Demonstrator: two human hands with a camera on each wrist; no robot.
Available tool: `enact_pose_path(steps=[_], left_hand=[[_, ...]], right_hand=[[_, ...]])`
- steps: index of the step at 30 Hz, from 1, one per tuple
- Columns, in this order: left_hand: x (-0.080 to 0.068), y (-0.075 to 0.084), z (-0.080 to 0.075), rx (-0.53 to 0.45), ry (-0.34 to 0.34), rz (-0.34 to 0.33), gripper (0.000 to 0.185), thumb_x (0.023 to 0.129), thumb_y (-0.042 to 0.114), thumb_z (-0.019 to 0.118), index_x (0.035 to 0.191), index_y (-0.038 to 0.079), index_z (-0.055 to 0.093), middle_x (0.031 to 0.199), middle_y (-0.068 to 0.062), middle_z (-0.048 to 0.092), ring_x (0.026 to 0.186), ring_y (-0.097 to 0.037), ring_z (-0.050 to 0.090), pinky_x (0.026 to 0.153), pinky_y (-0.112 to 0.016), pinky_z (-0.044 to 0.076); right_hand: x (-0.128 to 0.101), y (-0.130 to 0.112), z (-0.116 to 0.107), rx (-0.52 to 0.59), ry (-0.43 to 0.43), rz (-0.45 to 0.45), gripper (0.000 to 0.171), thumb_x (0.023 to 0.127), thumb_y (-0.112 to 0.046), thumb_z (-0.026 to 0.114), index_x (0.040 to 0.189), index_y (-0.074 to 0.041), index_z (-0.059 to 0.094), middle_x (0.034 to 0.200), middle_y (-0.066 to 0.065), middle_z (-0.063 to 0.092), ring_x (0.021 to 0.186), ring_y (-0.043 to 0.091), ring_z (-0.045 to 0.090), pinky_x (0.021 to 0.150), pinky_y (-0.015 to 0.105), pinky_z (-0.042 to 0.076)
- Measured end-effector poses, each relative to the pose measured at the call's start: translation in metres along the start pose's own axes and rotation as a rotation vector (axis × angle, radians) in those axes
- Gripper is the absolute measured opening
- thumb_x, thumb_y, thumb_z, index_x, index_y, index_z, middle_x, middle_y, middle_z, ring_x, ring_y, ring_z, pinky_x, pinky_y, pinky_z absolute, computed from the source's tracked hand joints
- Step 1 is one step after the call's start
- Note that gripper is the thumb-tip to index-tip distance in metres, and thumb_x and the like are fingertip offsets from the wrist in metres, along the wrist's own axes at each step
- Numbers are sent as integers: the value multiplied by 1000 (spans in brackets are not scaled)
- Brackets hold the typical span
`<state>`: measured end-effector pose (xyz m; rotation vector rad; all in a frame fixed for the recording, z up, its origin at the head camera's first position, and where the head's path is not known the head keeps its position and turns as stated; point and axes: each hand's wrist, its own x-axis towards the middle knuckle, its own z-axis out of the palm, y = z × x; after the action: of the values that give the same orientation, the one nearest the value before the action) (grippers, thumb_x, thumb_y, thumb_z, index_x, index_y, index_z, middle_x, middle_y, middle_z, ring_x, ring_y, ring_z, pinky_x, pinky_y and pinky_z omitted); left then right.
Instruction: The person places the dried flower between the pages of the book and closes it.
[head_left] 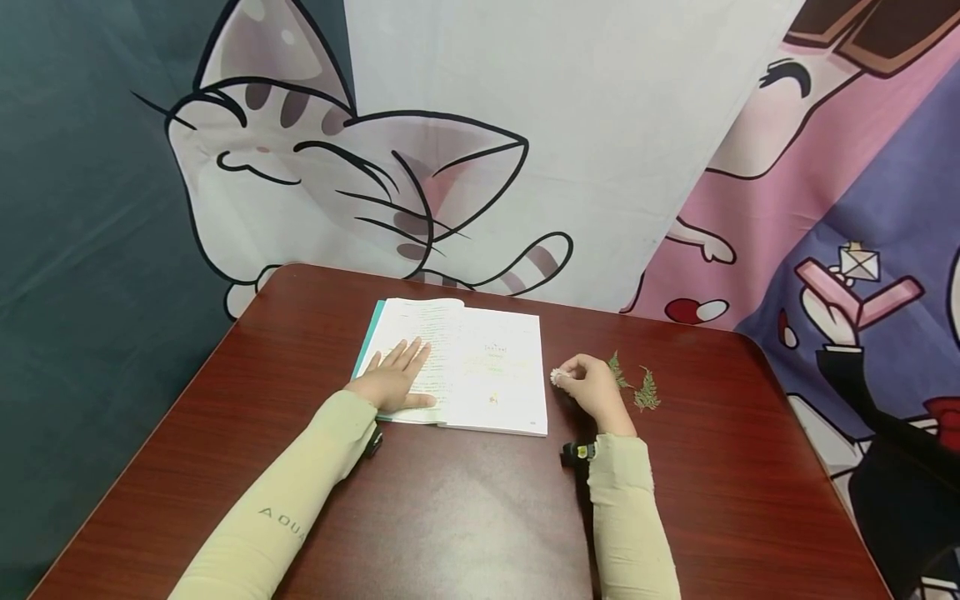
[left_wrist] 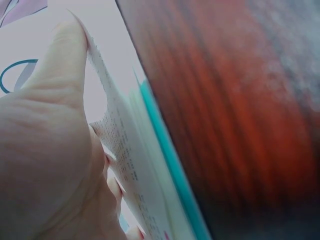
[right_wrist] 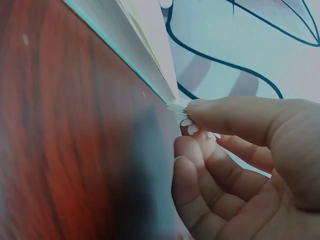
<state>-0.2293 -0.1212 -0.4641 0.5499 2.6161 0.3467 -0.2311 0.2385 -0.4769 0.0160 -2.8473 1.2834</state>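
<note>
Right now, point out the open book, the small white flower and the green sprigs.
open book [head_left: 498, 367], head view, on its right-hand page.
small white flower [head_left: 556, 377], head view, on its petals at the fingertips.
green sprigs [head_left: 647, 392], head view, on the larger sprig.

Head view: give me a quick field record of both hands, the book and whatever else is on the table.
left hand: flat, fingers straight, pressing on the left page of the open book
right hand: pinches a small white flower just off the book's right edge
green sprigs: two, lying on the table beside the right hand
book: open, lying flat, teal cover edge showing on the left
</note>
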Motion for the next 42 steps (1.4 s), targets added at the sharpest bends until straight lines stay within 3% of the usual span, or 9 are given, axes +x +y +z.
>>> enact_pose_path(steps=[14,21,33,42], left_hand=[[9,-8,11,-2,-11,1,99,99,63,50,163,10,-4,170,-12,-10,155,-33,-11,121,-61,-3],[10,-11,12,-37,12,19,103,96,67,51,164,8,2,170,-14,-6,155,-36,-8,121,-62,-3],[5,-7,7,-15,-2,11,99,99,62,52,163,6,1,170,-16,-6,155,-36,-8,121,-62,-2],[9,-11,10,-8,-1,6,101,98,65,48,163,9,-4,170,-12,-10,155,-34,-10,121,-62,-2]], right_hand=[[-2,-11,23,139,57,51,10,89,-8,77,90,-2,69,76,6,64,64,13,58,57,25,48],[1,-18,37,245,73,74,10,88,-7,77,88,-1,69,74,4,63,64,12,56,57,23,49],[11,-41,53,244,17,62,10,88,-10,77,85,-4,69,73,4,66,60,13,61,55,26,51],[26,-52,64,274,-41,65,9,88,-8,78,86,-3,70,68,1,61,59,11,55,57,24,50]])
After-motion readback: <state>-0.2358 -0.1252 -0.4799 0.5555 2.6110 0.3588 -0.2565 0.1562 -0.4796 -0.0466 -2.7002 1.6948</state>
